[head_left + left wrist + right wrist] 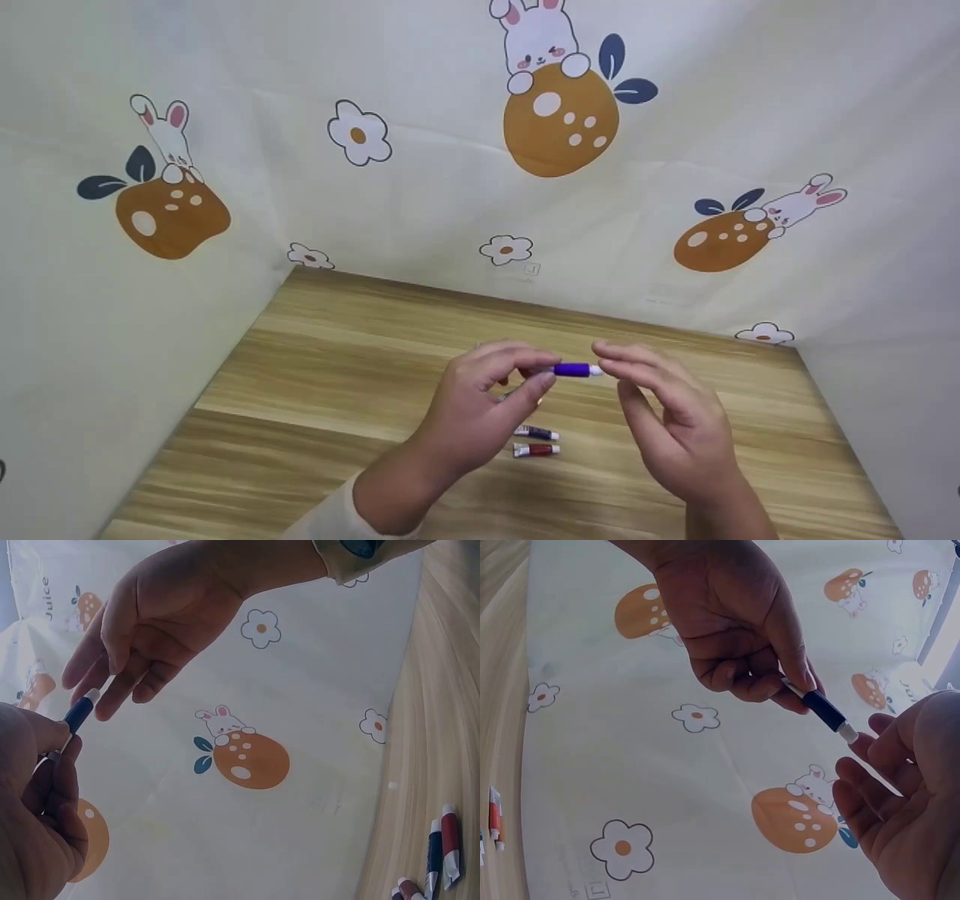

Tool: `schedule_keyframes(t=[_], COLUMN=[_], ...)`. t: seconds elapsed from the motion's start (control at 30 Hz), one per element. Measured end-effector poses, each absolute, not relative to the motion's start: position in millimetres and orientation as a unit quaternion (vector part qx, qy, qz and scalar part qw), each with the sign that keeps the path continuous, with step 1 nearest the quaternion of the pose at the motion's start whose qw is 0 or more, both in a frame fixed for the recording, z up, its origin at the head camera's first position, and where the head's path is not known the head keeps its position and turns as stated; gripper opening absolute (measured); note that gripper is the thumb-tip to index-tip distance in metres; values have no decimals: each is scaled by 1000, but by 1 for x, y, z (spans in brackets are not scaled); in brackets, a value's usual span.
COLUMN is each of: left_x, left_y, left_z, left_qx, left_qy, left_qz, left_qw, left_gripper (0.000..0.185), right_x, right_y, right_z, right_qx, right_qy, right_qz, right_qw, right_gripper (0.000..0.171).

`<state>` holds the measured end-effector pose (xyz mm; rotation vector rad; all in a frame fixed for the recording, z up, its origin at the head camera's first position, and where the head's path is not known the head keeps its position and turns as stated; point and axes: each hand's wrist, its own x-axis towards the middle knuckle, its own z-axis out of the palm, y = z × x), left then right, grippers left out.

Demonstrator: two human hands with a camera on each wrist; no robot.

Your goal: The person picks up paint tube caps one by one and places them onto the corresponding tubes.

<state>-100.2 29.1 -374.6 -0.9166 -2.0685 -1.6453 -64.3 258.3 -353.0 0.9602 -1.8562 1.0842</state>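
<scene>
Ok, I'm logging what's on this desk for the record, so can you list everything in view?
Held paint tube: one, purple-blue with white cap, in the air between the hands.
Tubes on table: two clear in the head view, one dark blue, one red, side by side below the hands; the left wrist view hints at more.
Table: one, light wood grain.
Backdrop: cream cloth with rabbits, orange mushrooms, flowers.
Left hand: pinches the held tube's tail.
Right hand: fingers relaxed, at the cap.
</scene>
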Motion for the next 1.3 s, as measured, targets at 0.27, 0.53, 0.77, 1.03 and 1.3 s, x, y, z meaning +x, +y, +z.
schedule_keyframes(t=[0.27, 0.53, 0.77, 1.03, 1.3], left_x=[-99, -98, -97, -97, -96], left_y=[29, 30, 30, 30, 31], left_z=[-373, -373, -373, -373, -372], left_qx=[-316, -318, -314, -312, -325], left_qy=[-727, -728, -735, -738, -730], left_qz=[-586, -583, -580, -580, -585], left_qw=[167, 171, 156, 147, 143], left_gripper=[15, 16, 16, 17, 19], right_x=[-63, -61, -60, -63, -63], right_y=[260, 259, 257, 258, 258], right_z=[-354, -352, -353, -356, -357], right_qx=[346, 295, 255, 261, 260], right_qy=[-764, -802, -823, -824, -827], right_qz=[402, 384, 373, 371, 382], right_qw=[366, 350, 344, 341, 321], right_gripper=[45, 46, 38, 35, 30])
